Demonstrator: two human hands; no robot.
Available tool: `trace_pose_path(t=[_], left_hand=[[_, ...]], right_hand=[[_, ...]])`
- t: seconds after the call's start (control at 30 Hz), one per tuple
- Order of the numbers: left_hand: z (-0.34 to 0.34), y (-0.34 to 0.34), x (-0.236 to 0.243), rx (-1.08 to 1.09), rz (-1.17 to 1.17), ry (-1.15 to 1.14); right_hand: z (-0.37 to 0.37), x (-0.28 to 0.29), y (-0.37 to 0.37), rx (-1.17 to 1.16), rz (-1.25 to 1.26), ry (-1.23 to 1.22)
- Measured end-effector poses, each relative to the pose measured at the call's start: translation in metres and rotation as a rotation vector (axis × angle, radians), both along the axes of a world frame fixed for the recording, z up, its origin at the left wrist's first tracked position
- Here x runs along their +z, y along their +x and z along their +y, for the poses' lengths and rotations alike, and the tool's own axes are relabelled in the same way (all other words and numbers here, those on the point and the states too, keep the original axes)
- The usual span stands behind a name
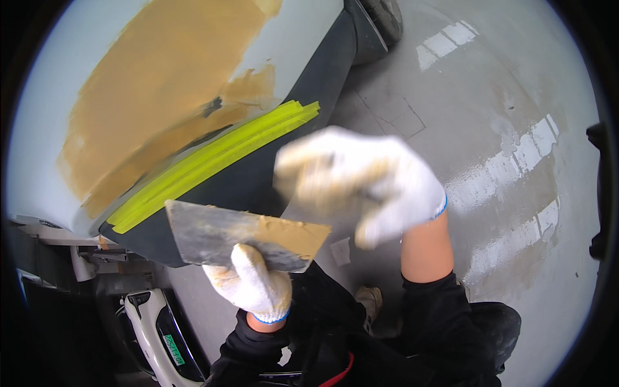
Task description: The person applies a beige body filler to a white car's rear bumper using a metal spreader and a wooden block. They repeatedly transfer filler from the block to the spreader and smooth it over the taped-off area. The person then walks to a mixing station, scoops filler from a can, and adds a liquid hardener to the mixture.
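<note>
My left hand [253, 284], in a white knit glove, grips a flat grey putty plate [209, 235] with the thumb lying over its face. Tan filler [293, 237] is smeared over the plate's right part and along its upper edge. My right hand [364, 177], gloved in white with tan stains, hangs above and right of the plate. Motion smears its fingers, so whatever they may hold cannot be made out. Beyond both hands is a white car panel [296, 39] with a broad tan filler patch [155, 84]. Strips of yellow-green masking tape [213, 164] run along the panel's lower edge.
Dark lower trim [248, 184] borders the tape, and a car wheel [383, 19] shows at the top. Another white car [155, 342] stands at lower left. The grey floor [503, 213] is shiny, with a pale scrap [340, 251] near my shoe [369, 303].
</note>
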State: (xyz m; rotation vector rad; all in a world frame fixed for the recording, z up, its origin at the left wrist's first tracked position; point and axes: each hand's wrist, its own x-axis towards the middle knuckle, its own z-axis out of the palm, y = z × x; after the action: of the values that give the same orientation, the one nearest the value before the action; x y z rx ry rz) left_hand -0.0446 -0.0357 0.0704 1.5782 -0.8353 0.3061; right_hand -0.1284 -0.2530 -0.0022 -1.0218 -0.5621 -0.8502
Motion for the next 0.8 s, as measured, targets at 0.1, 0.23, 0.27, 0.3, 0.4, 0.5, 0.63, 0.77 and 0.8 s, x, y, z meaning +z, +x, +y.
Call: trace_pose_path(t=[0.1, 0.23, 0.27, 0.3, 0.4, 0.5, 0.63, 0.77, 0.8], left_hand=[[-0.005, -0.003, 0.003, 0.077, 0.041, -0.02], [-0.008, -0.014, 0.005, 0.038, 0.105, 0.014], [-0.008, -0.021, 0.003, -0.004, 0.155, 0.015], [-0.009, -0.027, 0.0, -0.033, 0.23, 0.02], [0.006, -0.038, 0.003, -0.329, 0.417, 0.04], [0.019, -0.04, 0.002, -0.378, 0.48, 0.058], [0.023, -0.03, -0.007, -0.297, 0.405, 0.016], [0.018, -0.01, -0.011, -0.192, 0.131, -0.006], [0.018, -0.006, -0.01, -0.163, 0.083, -0.002]], right_hand=[[0.006, 0.0, -0.009, 0.027, 0.094, -0.165], [0.011, 0.002, -0.021, -0.101, 0.266, -0.608], [0.017, 0.002, -0.02, -0.124, 0.269, -0.595], [0.016, 0.001, -0.023, -0.176, 0.297, -0.579], [0.002, -0.004, -0.023, -0.359, 0.374, -0.458], [-0.021, -0.006, 0.004, -0.77, 0.474, -0.082], [-0.022, 0.011, 0.043, -1.015, 0.408, 0.019], [-0.006, 0.027, 0.043, -0.991, 0.473, -0.049], [-0.003, 0.029, 0.036, -0.913, 0.572, -0.087]])
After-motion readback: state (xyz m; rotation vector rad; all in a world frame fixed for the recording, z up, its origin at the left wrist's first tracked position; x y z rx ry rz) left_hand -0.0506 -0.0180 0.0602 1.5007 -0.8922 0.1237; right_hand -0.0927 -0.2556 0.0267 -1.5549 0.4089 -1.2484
